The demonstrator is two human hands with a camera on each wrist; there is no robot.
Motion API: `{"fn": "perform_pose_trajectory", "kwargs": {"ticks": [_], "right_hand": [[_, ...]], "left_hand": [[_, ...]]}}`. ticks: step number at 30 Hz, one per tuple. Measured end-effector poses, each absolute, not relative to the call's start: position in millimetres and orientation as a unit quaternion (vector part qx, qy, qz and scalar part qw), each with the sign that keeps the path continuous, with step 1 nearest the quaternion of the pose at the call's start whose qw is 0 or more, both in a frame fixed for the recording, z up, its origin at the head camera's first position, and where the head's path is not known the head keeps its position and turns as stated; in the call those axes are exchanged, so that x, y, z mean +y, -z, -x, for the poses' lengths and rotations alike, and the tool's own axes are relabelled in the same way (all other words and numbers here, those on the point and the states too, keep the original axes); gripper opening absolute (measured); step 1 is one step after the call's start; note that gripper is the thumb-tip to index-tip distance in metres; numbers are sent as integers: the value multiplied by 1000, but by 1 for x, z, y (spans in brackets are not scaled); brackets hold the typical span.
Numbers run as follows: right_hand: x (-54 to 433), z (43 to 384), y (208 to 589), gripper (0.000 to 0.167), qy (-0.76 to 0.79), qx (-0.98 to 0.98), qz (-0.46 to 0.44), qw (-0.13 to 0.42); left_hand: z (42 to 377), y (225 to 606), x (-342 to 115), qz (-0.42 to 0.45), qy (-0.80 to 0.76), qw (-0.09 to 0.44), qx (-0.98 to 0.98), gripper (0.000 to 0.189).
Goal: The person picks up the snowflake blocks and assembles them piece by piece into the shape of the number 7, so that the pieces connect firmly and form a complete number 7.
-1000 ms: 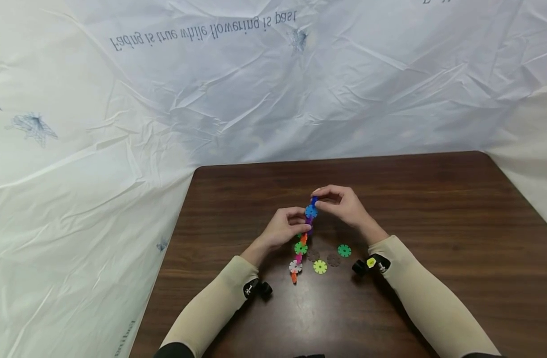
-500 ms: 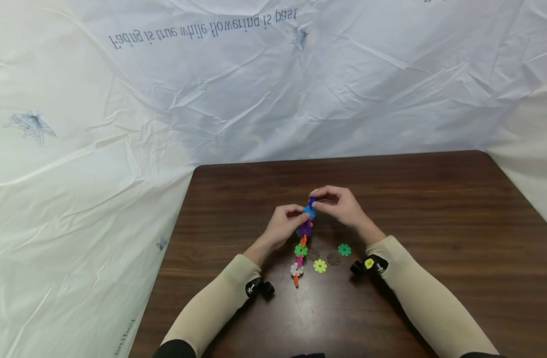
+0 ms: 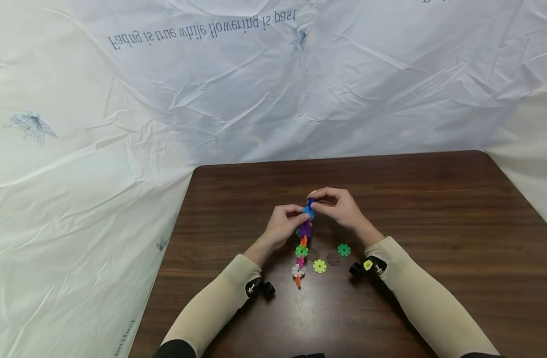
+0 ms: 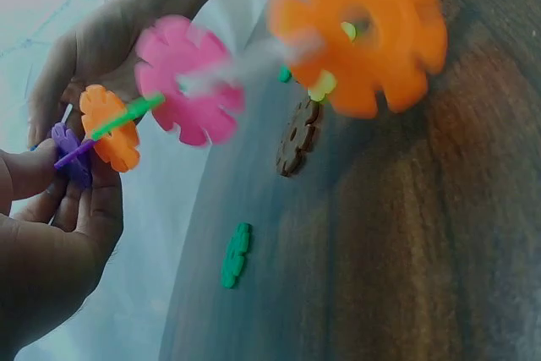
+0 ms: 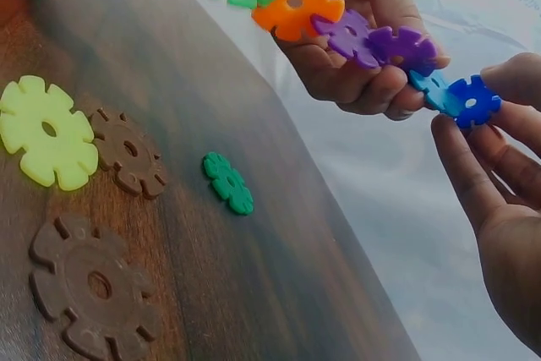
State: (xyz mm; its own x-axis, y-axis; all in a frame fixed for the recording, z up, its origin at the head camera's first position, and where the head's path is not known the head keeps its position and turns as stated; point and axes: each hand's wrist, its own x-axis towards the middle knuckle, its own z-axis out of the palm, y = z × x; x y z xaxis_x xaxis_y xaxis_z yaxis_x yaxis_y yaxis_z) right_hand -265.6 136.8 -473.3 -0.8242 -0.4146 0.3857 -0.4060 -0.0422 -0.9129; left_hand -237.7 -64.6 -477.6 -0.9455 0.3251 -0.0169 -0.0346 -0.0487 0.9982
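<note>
**Pinching the dark blue disc (image 5: 483,112) at the far end of a linked chain (image 3: 302,250)**

The chain of slotted plastic discs runs from the hands back toward the person, ending in an orange disc (image 3: 298,282) at its near end. The left hand (image 3: 281,227) grips it close to its far end: thumb and fingers are closed on the chain around the purple discs (image 5: 347,37), next to the light blue disc (image 5: 429,88). Holding so near the joint probably steadies the chain, so that pressure there would not bend its long tail. That tail reaches out unsupported by fingers; the left wrist view suggests it is raised above the counter (image 3: 434,209).

The right hand (image 3: 342,208) comes in from the right of the chain's far end. Its thumb and fingers squeeze the dark blue disc by the edges, a hold that seems meant to leave the side facing the chain free. This disc meets the light blue one, though how deeply their slots engage I cannot tell.

The loose pieces all lie flat to the right of the chain: a yellow disc (image 3: 316,270) by its near half, a green disc (image 3: 340,252) farther out, and two brown discs (image 3: 329,262) in between. Presumably they sit there to be handy for the right hand.
</note>
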Motion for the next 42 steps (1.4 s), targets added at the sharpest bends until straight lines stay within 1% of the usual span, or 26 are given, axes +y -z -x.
{"fn": "perform_pose_trajectory", "kwargs": {"ticks": [7,14,19,28,35,42], "right_hand": [[136,264,468,22,665,686,295,2],[137,264,466,23,659,695,288,16],[138,264,465,25,662,694,282,23],[140,264,465,29,641,711,287,31],[152,265,465,31,614,729,301,20],[168,259,460,33,572,767,289,12]], "left_hand": [[240,476,-65,-112,-730,117,665,22],[240,476,-67,-115,-733,132,657,21],[242,476,-69,-126,-732,134,656,21],[240,476,-73,-122,-732,144,655,21],[242,476,-76,-115,-730,134,660,20],[243,476,-81,-110,-729,116,666,19]]}}
